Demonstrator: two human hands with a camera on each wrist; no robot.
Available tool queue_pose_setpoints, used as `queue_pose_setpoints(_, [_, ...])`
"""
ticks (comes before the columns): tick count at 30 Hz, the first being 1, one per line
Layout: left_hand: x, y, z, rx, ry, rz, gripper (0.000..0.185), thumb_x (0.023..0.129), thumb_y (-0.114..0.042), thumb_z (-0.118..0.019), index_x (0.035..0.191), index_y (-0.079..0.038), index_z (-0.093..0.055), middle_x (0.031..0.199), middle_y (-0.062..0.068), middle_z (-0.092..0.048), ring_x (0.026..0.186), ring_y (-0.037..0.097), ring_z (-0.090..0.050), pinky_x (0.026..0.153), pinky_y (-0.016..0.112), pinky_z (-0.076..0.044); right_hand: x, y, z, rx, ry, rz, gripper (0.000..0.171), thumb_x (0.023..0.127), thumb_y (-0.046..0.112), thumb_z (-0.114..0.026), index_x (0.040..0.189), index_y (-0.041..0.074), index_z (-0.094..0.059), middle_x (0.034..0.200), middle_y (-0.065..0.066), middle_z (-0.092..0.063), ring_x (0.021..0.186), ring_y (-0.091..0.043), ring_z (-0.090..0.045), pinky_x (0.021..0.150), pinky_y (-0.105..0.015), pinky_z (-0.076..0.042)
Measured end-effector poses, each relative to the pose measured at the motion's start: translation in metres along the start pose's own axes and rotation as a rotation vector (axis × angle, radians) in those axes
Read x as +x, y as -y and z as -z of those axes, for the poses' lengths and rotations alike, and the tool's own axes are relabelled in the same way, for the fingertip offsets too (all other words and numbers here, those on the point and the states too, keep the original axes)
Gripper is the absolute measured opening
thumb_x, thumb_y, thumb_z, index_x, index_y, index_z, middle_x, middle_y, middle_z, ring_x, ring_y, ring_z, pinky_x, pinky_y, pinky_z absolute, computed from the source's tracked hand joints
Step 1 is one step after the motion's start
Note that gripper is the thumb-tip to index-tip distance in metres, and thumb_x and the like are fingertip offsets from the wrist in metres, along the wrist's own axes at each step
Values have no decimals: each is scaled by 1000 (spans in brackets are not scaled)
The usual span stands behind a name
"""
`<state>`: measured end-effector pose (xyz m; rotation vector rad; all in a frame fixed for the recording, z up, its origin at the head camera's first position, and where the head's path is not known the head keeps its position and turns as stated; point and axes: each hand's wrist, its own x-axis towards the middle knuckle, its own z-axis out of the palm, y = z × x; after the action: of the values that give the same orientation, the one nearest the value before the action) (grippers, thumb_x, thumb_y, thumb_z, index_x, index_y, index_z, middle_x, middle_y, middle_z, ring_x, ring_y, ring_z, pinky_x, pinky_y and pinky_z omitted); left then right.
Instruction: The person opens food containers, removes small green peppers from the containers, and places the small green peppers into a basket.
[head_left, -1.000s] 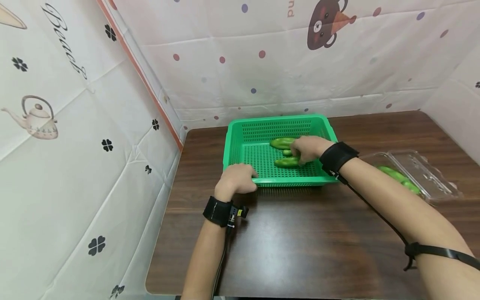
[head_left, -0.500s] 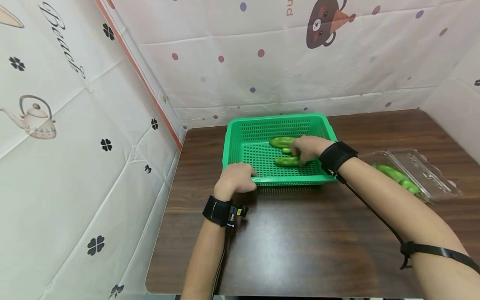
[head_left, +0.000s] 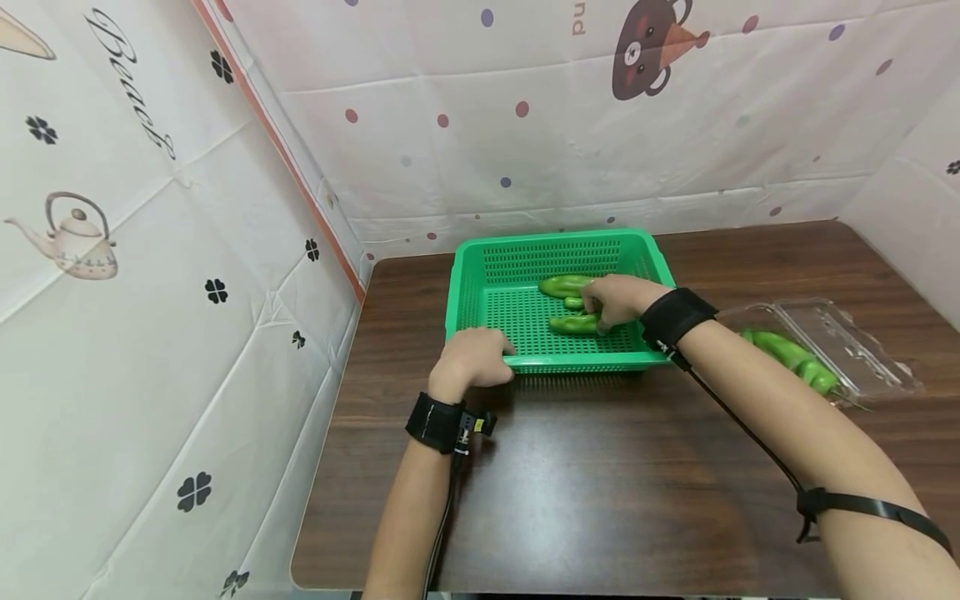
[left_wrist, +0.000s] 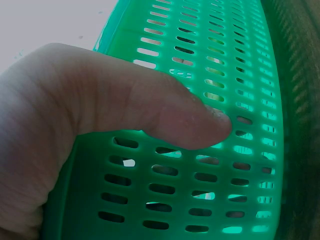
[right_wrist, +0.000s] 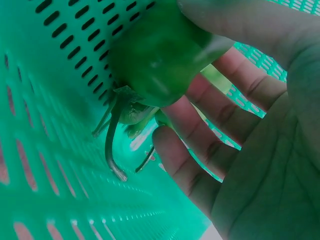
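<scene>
A green plastic basket [head_left: 491, 242] with slotted walls stands toward the back of the table. My left hand [head_left: 472, 357] grips its near rim at the left corner, the thumb [left_wrist: 185, 120] lying along the slotted outer wall. Inside the basket, toward its right side, my right hand [head_left: 618, 298] holds a green pepper [right_wrist: 155, 60] between thumb and fingers. This pepper's curved stem [right_wrist: 114, 135] points downward in the right wrist view. More green peppers [head_left: 562, 286] lie on the basket floor beside the hand, partly covered by it.
To the right of the basket a clear plastic box [head_left: 840, 346] lies with its lid open, holding green peppers [head_left: 783, 348]. My right forearm crosses in front of it. Printed sheets [head_left: 420, 158] hang at the back and left of the brown table [head_left: 570, 483].
My right forearm has shifted slightly left and down, showing more of the peppers in the clear box. Both hands stay where they were at the basket.
</scene>
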<state>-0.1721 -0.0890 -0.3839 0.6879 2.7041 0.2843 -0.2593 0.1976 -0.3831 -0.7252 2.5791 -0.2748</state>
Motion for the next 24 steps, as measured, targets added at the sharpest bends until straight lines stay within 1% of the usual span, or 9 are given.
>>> queue_pose_setpoints(7, [-1,-1,1,0,3,6,51,85,-12,-58,133,-25,-71,135,-1,-69,61,13,-17,55,30,-18,0,0,-1,12,-15,9,25,86,13,-80,98,8,-59,92,-8,-53,78,-23,-46,70,-39,-39])
queue_pose_setpoints(14, [0,-1,1,8,-4,5,51,85,-12,-58,132,-26,-72,135,-2,-69,63,13,-19,56,30,-20,-2,1,-1,11,-38,2,25,85,14,-81,97,8,-60,91,-7,-55,77,-22,-47,70,-39,-39])
queue_pose_setpoints(24, [0,-1,-1,0,-6,8,50,85,-12,-58,132,-25,-71,135,-1,-69,62,14,-19,56,30,-19,0,2,-4,18,-38,-12,27,82,12,-84,95,9,-60,90,-7,-57,78,-23,-49,69,-38,-40])
